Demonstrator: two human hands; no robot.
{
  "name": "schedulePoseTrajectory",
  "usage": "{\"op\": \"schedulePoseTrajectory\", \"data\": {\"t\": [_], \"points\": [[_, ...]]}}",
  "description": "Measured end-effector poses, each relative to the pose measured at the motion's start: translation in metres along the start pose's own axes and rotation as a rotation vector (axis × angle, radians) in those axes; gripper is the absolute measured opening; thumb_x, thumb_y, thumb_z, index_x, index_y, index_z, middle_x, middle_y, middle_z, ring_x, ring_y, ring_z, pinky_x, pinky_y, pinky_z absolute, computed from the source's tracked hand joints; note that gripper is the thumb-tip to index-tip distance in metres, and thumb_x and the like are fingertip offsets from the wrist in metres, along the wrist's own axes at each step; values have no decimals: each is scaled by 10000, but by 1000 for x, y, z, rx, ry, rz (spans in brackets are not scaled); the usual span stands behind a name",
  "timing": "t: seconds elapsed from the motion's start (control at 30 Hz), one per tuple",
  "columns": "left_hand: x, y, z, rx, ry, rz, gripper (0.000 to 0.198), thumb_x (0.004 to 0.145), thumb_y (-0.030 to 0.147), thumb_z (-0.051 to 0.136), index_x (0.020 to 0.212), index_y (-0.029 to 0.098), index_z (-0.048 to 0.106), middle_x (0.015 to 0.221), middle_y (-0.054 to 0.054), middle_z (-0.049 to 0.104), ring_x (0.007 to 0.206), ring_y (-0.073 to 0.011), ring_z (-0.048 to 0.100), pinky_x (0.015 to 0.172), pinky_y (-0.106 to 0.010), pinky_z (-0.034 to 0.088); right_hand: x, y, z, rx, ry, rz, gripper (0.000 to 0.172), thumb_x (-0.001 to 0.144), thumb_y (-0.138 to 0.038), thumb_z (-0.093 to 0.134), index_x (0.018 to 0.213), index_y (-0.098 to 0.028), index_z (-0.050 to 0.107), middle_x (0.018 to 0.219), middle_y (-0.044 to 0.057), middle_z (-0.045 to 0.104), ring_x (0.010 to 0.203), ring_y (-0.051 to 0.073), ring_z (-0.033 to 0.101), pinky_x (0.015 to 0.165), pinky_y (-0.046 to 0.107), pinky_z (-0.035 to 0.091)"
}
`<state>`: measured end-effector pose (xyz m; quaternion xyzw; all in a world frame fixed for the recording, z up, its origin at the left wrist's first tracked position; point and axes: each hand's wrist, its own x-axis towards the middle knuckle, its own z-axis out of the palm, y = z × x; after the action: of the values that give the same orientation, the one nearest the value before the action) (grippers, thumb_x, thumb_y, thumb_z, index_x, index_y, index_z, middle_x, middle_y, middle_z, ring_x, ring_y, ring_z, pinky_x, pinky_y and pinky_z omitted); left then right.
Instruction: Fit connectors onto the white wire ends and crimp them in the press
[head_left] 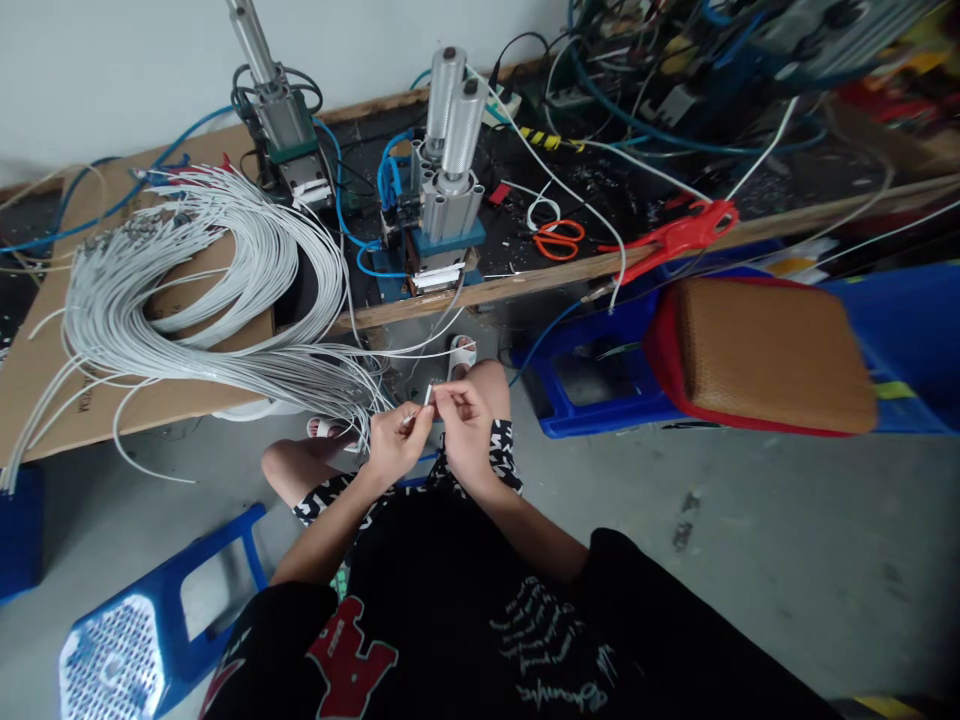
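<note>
On the black shirt (435, 620) worn by the person, a red patch and lines of white script are seen, but the words cannot be read with certainty. Along the wall a dark workbench (495, 291) with a wooden edge is placed. On its left end a cardboard sheet (49, 305) is laid; some letters are printed on it, too small and turned to be read. Over this sheet a big bundle of white wires (112, 300) is spread in a curved loop, and its one end is hung over the bench edge, near the left hand. At the right, a brown cushion (772, 350) is seen on blue seating. Two metal presses, a front one (454, 190) and a rear one (281, 125), are stood on the bench; orange scissors (559, 240) are laid near the front press.

Above the lap, the left hand (397, 442) is closed, and a small white piece (429, 395) is pinched at its fingertips. By the right hand (466, 430) the fingers are curled beside this piece; whether it is gripped there too cannot be told. The piece is slim, straight and pale. Its long axis is almost upright in the view, with the top leaned slightly to the right.
</note>
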<state>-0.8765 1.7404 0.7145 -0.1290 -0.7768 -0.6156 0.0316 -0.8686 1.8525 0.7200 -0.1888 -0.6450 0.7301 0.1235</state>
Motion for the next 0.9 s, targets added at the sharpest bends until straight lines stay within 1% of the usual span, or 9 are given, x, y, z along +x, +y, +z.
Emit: {"op": "schedulePoseTrajectory", "data": {"t": [0.07, 0.17, 0.33, 0.53, 0.6, 0.67, 0.77, 0.83, 0.9], "points": [[1, -1, -1, 13, 9, -11, 396, 990, 341, 589, 642, 151, 588, 512, 60, 419, 457, -51, 314, 464, -222, 251, -2, 0, 0, 17, -27, 48, 226, 861, -447, 715, 810, -229, 687, 735, -8, 655, 666, 128, 574, 622, 255, 472], [2, -1, -2, 38, -9, 8, 373, 987, 333, 596, 660, 153, 605, 514, 60, 429, 457, -52, 325, 470, -224, 256, 2, -1, -4, 16, -59, 71, 221, 863, -450, 712, 837, -231, 700, 756, -10, 657, 672, 125, 572, 631, 253, 472], [1, -4, 0, 105, -25, 75, 405, 983, 308, 602, 612, 165, 526, 504, 69, 392, 452, -50, 330, 482, -226, 252, 18, -6, -14, -23, -176, 70, 271, 847, -500, 717, 861, -230, 718, 775, 8, 688, 679, 140, 589, 651, 279, 492], [1, -6, 2, 206, -50, 115, 410, 1001, 342, 580, 628, 173, 559, 502, 61, 446, 443, -58, 371, 488, -233, 273, 30, -10, -27, -108, -267, 23, 268, 827, -484, 739, 873, -220, 749, 738, 11, 677, 673, 138, 579, 632, 273, 470], [2, -6, 2, 275, -53, 157, 399, 1003, 326, 579, 635, 174, 569, 502, 58, 469, 444, -63, 395, 502, -232, 293, 33, -13, -31, -146, -309, -2, 247, 836, -461, 733, 863, -216, 750, 696, 1, 650, 651, 132, 558, 608, 268, 449], [3, -6, 2, 349, -40, 234, 371, 997, 292, 588, 644, 177, 582, 503, 53, 495, 451, -72, 425, 520, -233, 310, 35, -17, -33, -177, -341, -32, 214, 842, -425, 728, 837, -211, 744, 649, -12, 612, 621, 122, 522, 582, 262, 417], [3, -8, 3, 431, -18, 359, 345, 984, 252, 602, 646, 184, 584, 504, 42, 520, 466, -89, 459, 536, -244, 312, 36, -21, -34, -204, -350, -55, 180, 844, -380, 712, 804, -206, 736, 616, -21, 587, 587, 112, 481, 552, 260, 377], [3, -9, 4, 465, -15, 395, 345, 983, 243, 599, 643, 189, 578, 505, 37, 527, 471, -98, 466, 542, -255, 306, 35, -23, -34, -217, -348, -53, 176, 846, -370, 699, 798, -205, 736, 609, -21, 589, 573, 110, 470, 537, 262, 360], [3, -10, 4, 488, -16, 399, 350, 988, 243, 589, 642, 192, 578, 508, 32, 536, 473, -102, 472, 548, -261, 306, 34, -23, -33, -227, -346, -50, 181, 848, -374, 694, 798, -205, 736, 605, -20, 588, 567, 110, 466, 529, 264, 354]]}}
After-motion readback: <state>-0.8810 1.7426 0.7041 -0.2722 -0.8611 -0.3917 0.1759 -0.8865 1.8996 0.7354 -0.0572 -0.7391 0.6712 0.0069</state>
